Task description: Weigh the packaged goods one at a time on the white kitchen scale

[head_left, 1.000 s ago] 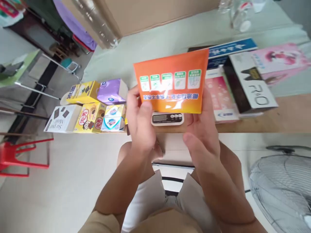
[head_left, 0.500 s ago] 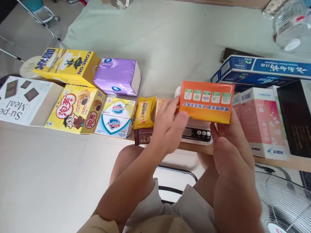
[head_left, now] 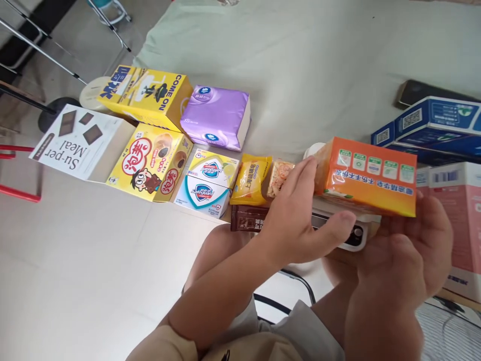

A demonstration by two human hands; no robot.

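An orange soap box (head_left: 372, 175) with a row of small icons lies over a white kitchen scale (head_left: 356, 240), whose button panel partly shows below it. My left hand (head_left: 296, 215) is beside the box's left end, fingers stretched out and thumb spread away. At the lower right corner of the box is my right hand (head_left: 409, 255), its fingers loosely bent against the corner and the thumb off the box. Left of the scale are a small wrapped biscuit (head_left: 280, 175), a yellow soap packet (head_left: 251, 178) and a dark brown bar (head_left: 246, 219), partly hidden.
On the left stand a Safeguard soap box (head_left: 206, 183), a yellow puff snack box (head_left: 150, 163), a white Su-per Meal box (head_left: 78, 143), a purple tissue pack (head_left: 216, 115) and a tall yellow carton (head_left: 146, 98). Blue toothpaste boxes (head_left: 432, 130) and a pink-white box (head_left: 462, 220) are on the right.
The view has shifted, so the goods appear farther right. The orange box has come down over the scale. My left thumb has spread away, and my right hand has loosened from its corner.
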